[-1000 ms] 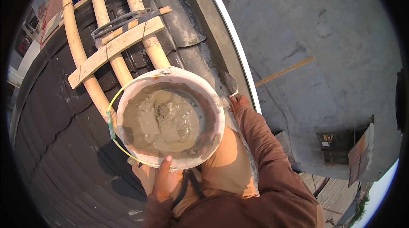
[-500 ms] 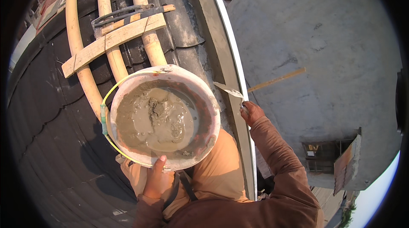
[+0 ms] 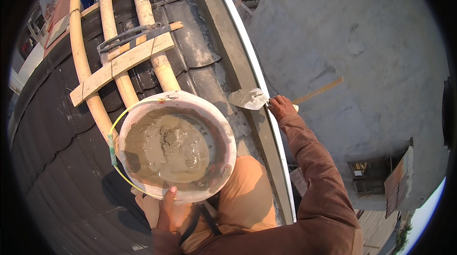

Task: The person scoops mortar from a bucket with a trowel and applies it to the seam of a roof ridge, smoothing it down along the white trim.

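Observation:
A round pale bucket point(image 3: 227, 160) of wet grey mortar point(image 3: 177, 148) rests by my thighs, its yellow wire handle with a green grip hanging over the left side. My left hand point(image 3: 169, 210) grips the bucket's near rim, thumb on top. In my right hand point(image 3: 282, 107) is a trowel point(image 3: 249, 99), held by its handle. The blade lies over the inner edge of the narrow mortar-coated ledge point(image 3: 228, 48), its broad face turned up. Whether the blade touches the ledge, I cannot tell.
Bamboo poles point(image 3: 126, 86), tied with a wooden crosspiece point(image 3: 121, 69), lie on the dark tiled roof point(image 3: 57, 145). Beyond the ledge's white edge stands a grey wall point(image 3: 342, 40) with a window opening point(image 3: 371, 174). A wooden strip point(image 3: 321, 89) sticks out past my right hand.
The trowel blade has turned from edge-on to broad face up and shifted slightly left. The bucket appears a little lower and further left, as does much of the roof.

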`<state>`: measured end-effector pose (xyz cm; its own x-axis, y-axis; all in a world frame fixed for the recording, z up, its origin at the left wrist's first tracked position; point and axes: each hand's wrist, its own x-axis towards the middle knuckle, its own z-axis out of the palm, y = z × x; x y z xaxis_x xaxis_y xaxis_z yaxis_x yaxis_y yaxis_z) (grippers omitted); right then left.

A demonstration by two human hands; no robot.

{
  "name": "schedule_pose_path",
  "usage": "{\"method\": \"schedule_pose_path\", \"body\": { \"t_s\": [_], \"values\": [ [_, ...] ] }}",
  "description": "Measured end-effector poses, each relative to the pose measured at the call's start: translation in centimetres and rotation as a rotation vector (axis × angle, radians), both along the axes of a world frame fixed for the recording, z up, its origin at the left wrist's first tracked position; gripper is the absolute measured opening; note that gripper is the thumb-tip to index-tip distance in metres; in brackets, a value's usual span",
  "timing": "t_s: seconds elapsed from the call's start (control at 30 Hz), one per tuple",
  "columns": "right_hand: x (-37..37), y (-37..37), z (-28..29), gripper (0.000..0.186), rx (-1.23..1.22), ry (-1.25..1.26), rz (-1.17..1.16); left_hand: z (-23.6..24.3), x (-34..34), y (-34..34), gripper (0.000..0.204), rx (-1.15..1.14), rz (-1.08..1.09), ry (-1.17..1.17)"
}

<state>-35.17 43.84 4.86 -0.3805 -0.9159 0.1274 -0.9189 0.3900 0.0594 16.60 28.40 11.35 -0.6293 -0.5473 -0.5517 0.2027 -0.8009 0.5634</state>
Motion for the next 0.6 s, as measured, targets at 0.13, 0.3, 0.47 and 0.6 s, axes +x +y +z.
{"method": "schedule_pose_path", "body": {
  "t_s": [0.13,0.3,0.47,0.6],
  "values": [
    [-3.8,-3.0,0.4,0.059,0.16,0.148,0.183,-0.5,0.0,0.5,0.068,-0.044,0.057,-0.009],
    [-5.1,-5.5,-0.7,0.055,0.23,0.276,0.13,0.2,-0.1,0.5,0.07,-0.039,0.102,-0.14],
    [-7.8,-2.9,0.7,0.035,0.255,0.268,0.075,1.6,-1.5,0.9,0.069,-0.211,0.183,-0.171],
    [-8.5,2.4,1.8,0.024,0.082,0.245,0.032,0.7,-0.7,0.7,0.073,-0.084,0.106,-0.01]
  ]
}}
